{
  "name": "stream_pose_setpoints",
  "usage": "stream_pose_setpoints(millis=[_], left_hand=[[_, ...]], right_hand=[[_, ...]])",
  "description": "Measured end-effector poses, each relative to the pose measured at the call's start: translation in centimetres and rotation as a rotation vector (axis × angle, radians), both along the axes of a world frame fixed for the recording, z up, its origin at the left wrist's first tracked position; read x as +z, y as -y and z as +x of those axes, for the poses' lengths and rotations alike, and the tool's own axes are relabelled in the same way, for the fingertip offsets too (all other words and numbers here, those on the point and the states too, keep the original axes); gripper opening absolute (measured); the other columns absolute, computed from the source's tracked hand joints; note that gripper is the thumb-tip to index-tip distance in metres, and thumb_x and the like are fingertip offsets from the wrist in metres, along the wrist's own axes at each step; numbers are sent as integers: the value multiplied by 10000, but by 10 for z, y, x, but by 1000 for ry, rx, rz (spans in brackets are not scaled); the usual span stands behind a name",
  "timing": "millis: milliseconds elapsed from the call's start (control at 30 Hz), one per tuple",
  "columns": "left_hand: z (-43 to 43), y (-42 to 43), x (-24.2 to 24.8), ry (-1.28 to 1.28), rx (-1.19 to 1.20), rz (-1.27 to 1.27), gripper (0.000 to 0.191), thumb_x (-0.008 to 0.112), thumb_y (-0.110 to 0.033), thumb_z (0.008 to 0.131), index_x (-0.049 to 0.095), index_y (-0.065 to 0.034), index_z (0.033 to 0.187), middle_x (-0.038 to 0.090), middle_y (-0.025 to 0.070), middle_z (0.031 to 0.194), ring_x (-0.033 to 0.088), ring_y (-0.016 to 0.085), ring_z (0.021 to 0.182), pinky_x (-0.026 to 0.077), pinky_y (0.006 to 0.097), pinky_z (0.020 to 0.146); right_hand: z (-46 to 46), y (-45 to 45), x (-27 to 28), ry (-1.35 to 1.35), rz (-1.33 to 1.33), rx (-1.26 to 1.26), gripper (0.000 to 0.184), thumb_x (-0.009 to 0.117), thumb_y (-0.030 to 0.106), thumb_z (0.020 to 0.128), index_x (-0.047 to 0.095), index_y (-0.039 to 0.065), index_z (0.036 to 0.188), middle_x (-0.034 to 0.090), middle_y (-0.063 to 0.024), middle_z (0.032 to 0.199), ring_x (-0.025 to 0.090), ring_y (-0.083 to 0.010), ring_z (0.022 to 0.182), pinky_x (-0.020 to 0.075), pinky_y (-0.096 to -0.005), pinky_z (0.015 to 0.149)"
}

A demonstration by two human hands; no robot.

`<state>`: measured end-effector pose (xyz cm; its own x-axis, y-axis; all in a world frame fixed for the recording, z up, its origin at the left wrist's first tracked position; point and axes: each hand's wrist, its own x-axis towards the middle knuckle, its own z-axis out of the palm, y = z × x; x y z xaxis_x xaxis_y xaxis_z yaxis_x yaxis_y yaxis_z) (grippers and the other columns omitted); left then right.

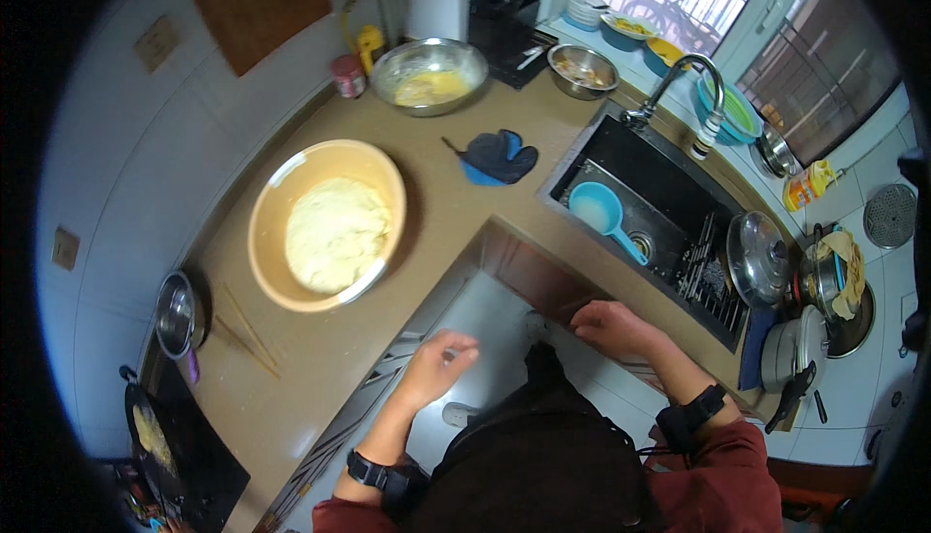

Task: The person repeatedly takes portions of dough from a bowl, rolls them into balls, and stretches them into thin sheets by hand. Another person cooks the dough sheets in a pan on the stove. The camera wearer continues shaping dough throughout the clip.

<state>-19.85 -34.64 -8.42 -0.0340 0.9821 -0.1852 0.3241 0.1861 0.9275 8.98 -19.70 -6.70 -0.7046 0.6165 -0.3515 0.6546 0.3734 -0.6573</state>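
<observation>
My left hand is in the air in front of the counter's edge, its fingers loosely bent and nothing in it. Over by the sink-side cabinet front, my right hand hangs empty with relaxed, curled fingers. On the counter before me stands a large orange plastic basin holding a pale yellow mass of dough. A black-and-blue glove or cloth lies near the counter's inner corner. The black sink holds a blue ladle-shaped scoop with cloudy liquid in it.
Wooden chopsticks and a metal bowl lie at the left, near a pan with food. Metal bowls with food flank a black knife holder. A curved faucet overhangs the sink; a glass lid leans there.
</observation>
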Motion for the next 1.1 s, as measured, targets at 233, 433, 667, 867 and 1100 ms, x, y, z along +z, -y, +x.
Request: stream_pose_setpoints(millis=[233,433,667,867,1100], left_hand=[[88,-208,-13,488,-114,-73,335,541,-207,920,518,-54,1217,565,66,1159,546,155,1041,451,289,860],[188,-371,-108,1039,374,-625,504,516,-276,928,346,-78,1359,354,97,1401,326,259,1288,339,459,1007],[247,-452,-254,687,696,-997,614,441,-435,924,288,-66,1389,271,140,1446,291,321,1296,265,509,1020],[238,-473,-320,896,799,-976,307,503,-360,913,579,-95,1046,607,80,991,574,245,898,480,381,791],[238,-471,-301,1018,610,-864,361,513,-428,896,584,-97,1022,594,91,1121,563,217,963,453,364,841]], right_hand=[[69,-190,-67,-178,-301,-532,272,589,197,856,628,16,1056,609,-115,1062,588,-223,938,477,-367,791],[66,-301,-225,-128,-468,-798,409,643,231,801,582,22,1147,590,-178,1104,574,-297,980,474,-398,809],[56,-326,-364,-4,144,-767,373,609,137,800,545,-6,1139,568,-232,1096,539,-395,1014,429,-460,874],[38,-323,-390,-931,-1657,-1521,240,504,194,895,571,31,1058,619,-145,845,603,-279,785,508,-385,681],[15,-320,-311,-501,-170,-997,248,464,189,917,564,44,1092,645,-101,792,595,-298,656,489,-432,598]])
